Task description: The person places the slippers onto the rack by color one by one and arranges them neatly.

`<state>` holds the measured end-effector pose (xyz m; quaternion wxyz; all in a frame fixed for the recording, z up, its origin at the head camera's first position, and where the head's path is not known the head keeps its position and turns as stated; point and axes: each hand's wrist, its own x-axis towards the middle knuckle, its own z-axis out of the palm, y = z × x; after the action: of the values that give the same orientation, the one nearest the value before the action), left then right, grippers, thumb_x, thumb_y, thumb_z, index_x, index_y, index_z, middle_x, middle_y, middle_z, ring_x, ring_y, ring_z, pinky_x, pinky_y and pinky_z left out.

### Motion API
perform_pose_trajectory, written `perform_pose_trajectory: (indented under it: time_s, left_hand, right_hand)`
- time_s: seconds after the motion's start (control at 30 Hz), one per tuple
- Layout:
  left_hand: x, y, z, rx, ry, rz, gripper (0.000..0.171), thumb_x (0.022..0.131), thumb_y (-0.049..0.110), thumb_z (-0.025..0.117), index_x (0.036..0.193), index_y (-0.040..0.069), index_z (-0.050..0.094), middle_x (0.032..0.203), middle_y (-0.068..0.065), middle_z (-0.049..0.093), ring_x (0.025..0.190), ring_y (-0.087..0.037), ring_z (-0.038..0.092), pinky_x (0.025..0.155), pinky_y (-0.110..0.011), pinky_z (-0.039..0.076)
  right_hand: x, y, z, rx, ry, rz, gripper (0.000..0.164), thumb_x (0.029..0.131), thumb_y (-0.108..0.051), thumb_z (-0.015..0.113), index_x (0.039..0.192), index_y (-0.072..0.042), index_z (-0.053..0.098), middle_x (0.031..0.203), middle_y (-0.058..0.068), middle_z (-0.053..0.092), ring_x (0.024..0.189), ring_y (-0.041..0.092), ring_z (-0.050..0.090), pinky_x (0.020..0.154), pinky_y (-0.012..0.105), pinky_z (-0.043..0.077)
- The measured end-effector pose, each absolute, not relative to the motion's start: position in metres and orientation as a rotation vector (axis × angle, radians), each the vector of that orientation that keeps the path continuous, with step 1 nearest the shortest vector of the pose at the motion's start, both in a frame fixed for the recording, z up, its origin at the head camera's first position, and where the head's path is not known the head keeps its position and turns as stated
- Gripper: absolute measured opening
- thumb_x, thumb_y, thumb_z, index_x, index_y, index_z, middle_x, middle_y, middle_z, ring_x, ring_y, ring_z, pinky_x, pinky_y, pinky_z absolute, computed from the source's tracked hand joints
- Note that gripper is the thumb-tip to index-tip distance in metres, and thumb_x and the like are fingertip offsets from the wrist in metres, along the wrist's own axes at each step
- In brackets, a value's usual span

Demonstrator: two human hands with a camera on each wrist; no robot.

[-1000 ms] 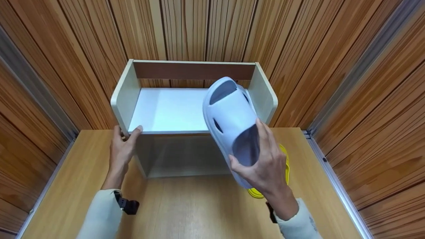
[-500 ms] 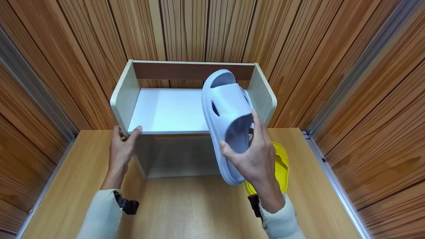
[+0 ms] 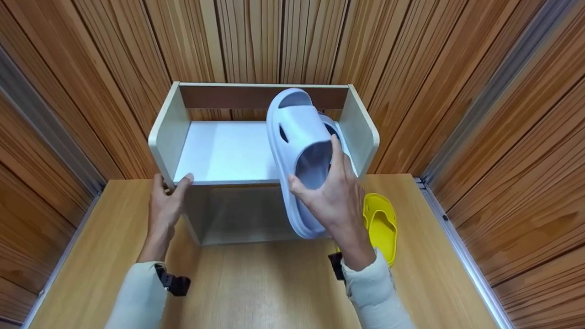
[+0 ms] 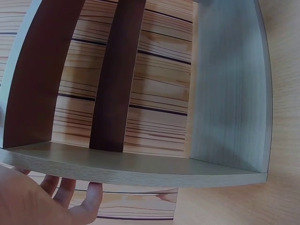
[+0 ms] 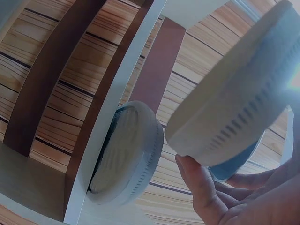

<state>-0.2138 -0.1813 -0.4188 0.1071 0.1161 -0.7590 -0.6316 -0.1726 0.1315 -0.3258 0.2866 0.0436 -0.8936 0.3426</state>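
My right hand point(image 3: 336, 201) grips a light blue slide sandal point(image 3: 301, 125) by its heel half, thumb and fingers on opposite sides. The sandal is in the air, tilted toe up, over the right half of a pale two-tier shoe rack point(image 3: 228, 148). Partly hidden behind it, a matching sandal point(image 5: 126, 154) sits on the upper shelf near the right side panel. My left hand point(image 3: 167, 203) holds the rack's left front corner. Its thumb lies on the shelf edge; the fingers point(image 4: 93, 192) touch the outside of the side panel in the left wrist view.
Yellow clogs point(image 3: 383, 228) lie on the wooden tabletop point(image 3: 237, 288) right of the rack, partly hidden by my right arm. Wood-panelled walls point(image 3: 256, 41) close in the back and both sides. The rack's lower tier point(image 3: 247, 214) faces me.
My right hand has carried the blue sandal left and farther back over the upper shelf, uncovering more of the yellow clogs. My left hand stays on the rack's corner.
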Motion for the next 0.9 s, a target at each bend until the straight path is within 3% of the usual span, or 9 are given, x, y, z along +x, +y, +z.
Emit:
perform_pose_trajectory:
  time_s: [0.37,0.6,0.9]
  left_hand:
    - [-0.213,-0.181,-0.420,0.348,-2.230,-1.870,0.077,0.097,0.049,0.062,0.156,0.013,0.026,0.159,-0.019,0.029,0.138,-0.038,0.033,0.110,-0.060,0.033]
    - [-0.213,-0.181,-0.425,0.262,-2.180,-1.896,0.074,0.099,0.040,0.062,0.157,0.011,0.025,0.159,-0.019,0.027,0.138,-0.038,0.031,0.111,-0.062,0.030]
    - [-0.213,-0.180,-0.421,0.314,-2.202,-1.893,0.077,0.098,0.047,0.061,0.156,0.011,0.026,0.160,-0.018,0.027,0.140,-0.038,0.031,0.112,-0.061,0.030]
  right_hand:
    - [-0.197,0.115,-0.313,0.021,-2.535,0.860,0.102,0.078,-0.052,0.079,0.156,-0.006,0.032,0.144,0.022,0.051,0.108,0.035,0.059,0.092,0.047,0.053]
    - [-0.213,0.104,-0.305,-0.081,-2.703,0.814,0.106,0.079,-0.059,0.075,0.159,-0.009,0.027,0.144,0.022,0.050,0.105,0.034,0.057,0.090,0.047,0.051]
    - [-0.233,0.094,-0.293,-0.148,-2.867,0.738,0.107,0.080,-0.062,0.070,0.161,-0.011,0.022,0.146,0.022,0.047,0.112,0.036,0.056,0.098,0.051,0.046]
